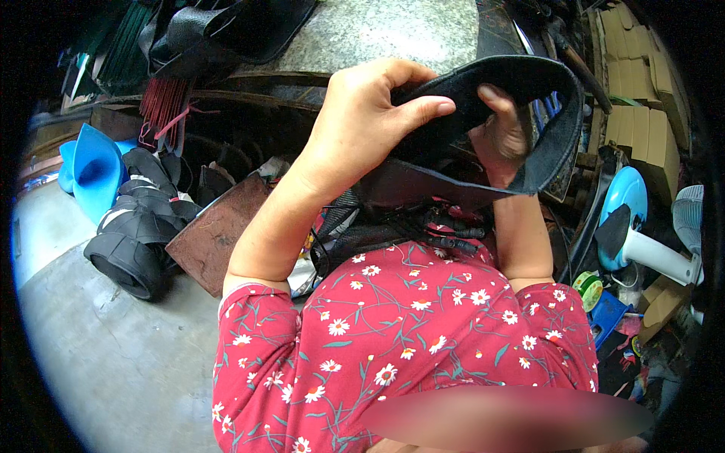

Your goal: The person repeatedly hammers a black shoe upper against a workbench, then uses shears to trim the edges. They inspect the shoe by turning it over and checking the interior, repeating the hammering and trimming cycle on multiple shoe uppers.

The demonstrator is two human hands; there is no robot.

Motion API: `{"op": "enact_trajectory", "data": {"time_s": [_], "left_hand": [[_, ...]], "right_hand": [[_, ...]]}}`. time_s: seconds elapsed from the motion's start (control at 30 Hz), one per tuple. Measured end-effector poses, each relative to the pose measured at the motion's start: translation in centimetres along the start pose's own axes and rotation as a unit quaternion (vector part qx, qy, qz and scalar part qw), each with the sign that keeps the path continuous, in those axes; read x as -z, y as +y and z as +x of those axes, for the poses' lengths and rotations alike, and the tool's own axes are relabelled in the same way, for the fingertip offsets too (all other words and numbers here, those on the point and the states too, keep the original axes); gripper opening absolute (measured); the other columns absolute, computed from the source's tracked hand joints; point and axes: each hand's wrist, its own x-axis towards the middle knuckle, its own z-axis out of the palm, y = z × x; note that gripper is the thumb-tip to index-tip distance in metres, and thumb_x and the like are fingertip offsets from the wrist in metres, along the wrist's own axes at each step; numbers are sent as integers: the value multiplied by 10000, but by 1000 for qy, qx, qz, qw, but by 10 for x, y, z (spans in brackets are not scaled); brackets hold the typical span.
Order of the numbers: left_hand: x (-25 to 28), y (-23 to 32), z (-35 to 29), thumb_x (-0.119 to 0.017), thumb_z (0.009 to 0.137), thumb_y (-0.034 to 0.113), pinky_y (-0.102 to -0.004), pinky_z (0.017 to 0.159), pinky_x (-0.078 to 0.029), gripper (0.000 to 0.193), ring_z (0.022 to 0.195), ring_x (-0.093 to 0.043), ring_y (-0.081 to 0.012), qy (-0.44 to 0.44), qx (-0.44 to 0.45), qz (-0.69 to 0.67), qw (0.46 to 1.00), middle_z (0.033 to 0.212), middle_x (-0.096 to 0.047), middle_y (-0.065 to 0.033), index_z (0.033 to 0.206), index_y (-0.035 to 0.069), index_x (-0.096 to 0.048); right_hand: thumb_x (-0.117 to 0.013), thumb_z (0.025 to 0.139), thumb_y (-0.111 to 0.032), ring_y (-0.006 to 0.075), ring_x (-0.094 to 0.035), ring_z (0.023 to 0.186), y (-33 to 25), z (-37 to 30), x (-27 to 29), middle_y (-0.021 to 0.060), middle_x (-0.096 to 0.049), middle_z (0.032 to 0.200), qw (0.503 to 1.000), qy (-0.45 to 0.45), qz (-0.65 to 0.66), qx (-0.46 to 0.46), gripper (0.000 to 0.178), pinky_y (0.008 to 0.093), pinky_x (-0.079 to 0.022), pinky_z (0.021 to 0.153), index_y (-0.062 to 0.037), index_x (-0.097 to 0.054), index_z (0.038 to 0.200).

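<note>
A black leather-like piece [557, 143], curved into a wide loop with a fuzzy dark inner side, is held up in front of me. My left hand [359, 124] is closed on its left part, the thumb lying across the inner side and the other fingers partly hidden by the material. Inside the loop shows my right hand [502, 143], its thumb pointing up and its fingers bent and mostly hidden. The near edge of the piece crosses my right wrist. Below it hangs a tangle of dark mesh and cords [393, 226].
Similar black pieces [226, 38] lie on a speckled worktop [393, 30] ahead. At left are blue curved shapes [98, 166], black padded items [128, 257] and a brown board [219, 234]. To the right stand a blue-and-white fan [623, 211], stacked cardboard [649, 136] and a green spool [587, 291].
</note>
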Motion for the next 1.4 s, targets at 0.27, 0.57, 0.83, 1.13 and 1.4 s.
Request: {"op": "enact_trajectory", "data": {"time_s": [0.27,0.57,0.83,1.13,1.4], "left_hand": [[-7,-7,2,-736,867,194,-235,648,-515,279,713,-628,-72,-50,104,-264,958,809,-707,-49,993,-53,-707],[1,-20,17,-630,969,249,-212,692,-484,241,761,-583,-35,-185,120,-256,941,847,-653,24,990,10,-660],[3,-13,13,-649,945,217,-209,618,-453,236,702,-547,-28,-101,58,-46,992,756,-624,36,899,-13,-671],[5,-14,21,-682,924,210,-224,643,-469,228,721,-570,-48,-65,-3,-46,997,776,-651,17,948,-17,-695],[-6,-15,27,-737,877,197,-250,630,-492,256,721,-599,-68,-30,-49,65,996,780,-645,-20,1036,12,-661]], "right_hand": [[-691,831,29,210,-705,883,0,0,-10,86,-722,975,995,52,-80,26,213,356,-594,809,-31,-698,1035],[-684,820,13,214,-710,831,4,1,-22,82,-724,951,998,49,-32,-12,215,351,-602,767,-27,-696,1031],[-690,843,-102,201,-707,835,4,1,-18,78,-727,952,995,39,-21,-93,210,345,-585,784,-27,-699,1039],[-712,826,-87,185,-705,794,0,1,-26,70,-724,932,995,46,-44,-79,223,316,-586,745,-24,-696,1040],[-691,837,-89,189,-704,781,-4,5,-29,76,-718,913,991,101,-79,-45,186,319,-592,738,-23,-682,1011]]}}
